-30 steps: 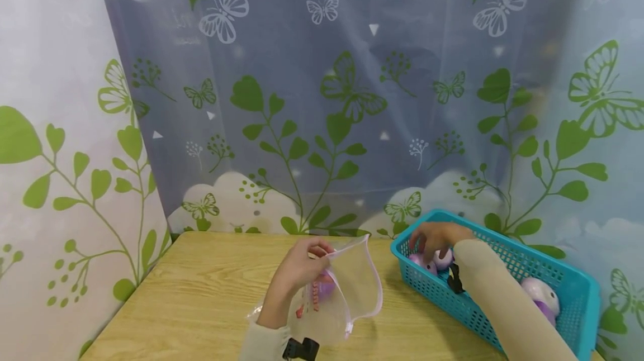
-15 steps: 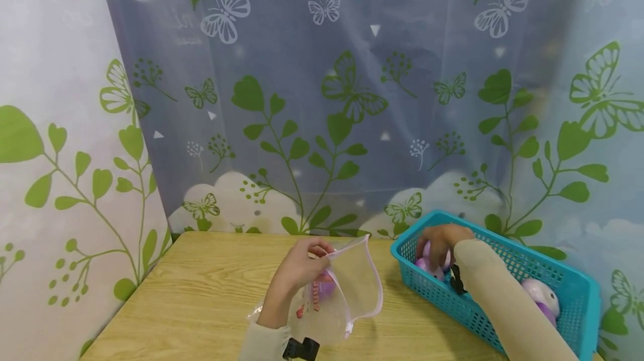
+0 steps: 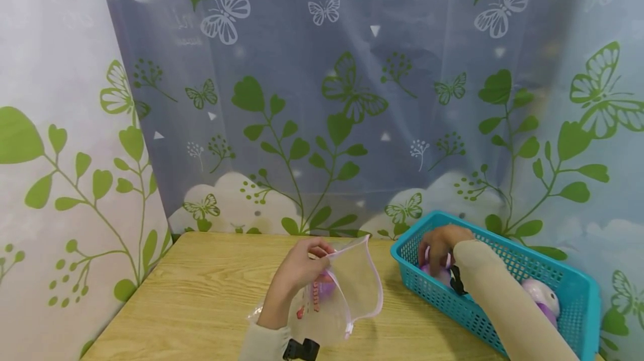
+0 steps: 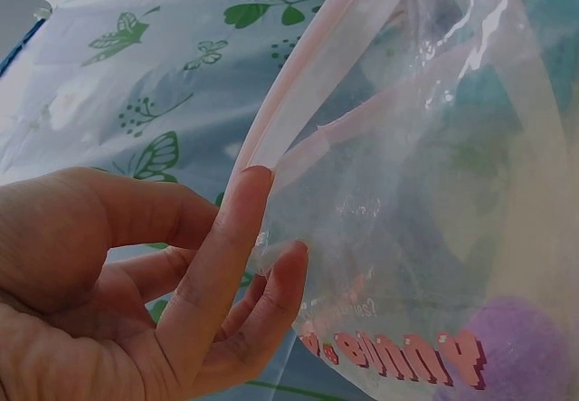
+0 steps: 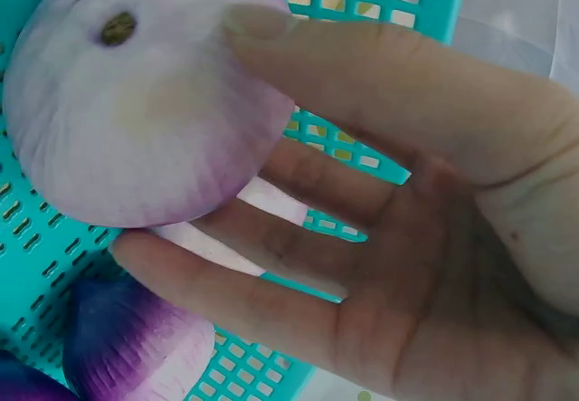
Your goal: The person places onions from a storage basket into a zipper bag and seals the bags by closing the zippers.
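My left hand [image 3: 302, 263] pinches the rim of a clear zip bag [image 3: 359, 285] with a pale pink edge, its mouth spread toward the right. Red lettering shows on the bag in the left wrist view, and a round purple thing [image 4: 511, 351] is inside, blurred by the plastic. My right hand [image 3: 443, 241] is down in the left end of a turquoise basket [image 3: 437, 297]. It holds a white-and-purple onion [image 5: 154, 120], thumb on top and fingers beneath, in the right wrist view. Below it lies another onion [image 5: 136, 342] with a dark purple tip.
At the basket's right end sits one more white-and-purple onion [image 3: 539, 295]. The basket stands at an angle on the right of the wooden table [image 3: 216, 271]. A patterned curtain [image 3: 282, 143] hangs right behind the table's far edge.
My right hand has moved slightly right and lower in the basket, and its fingers have come round an onion. The onions under it have shifted. My left hand and the bag stay in place.
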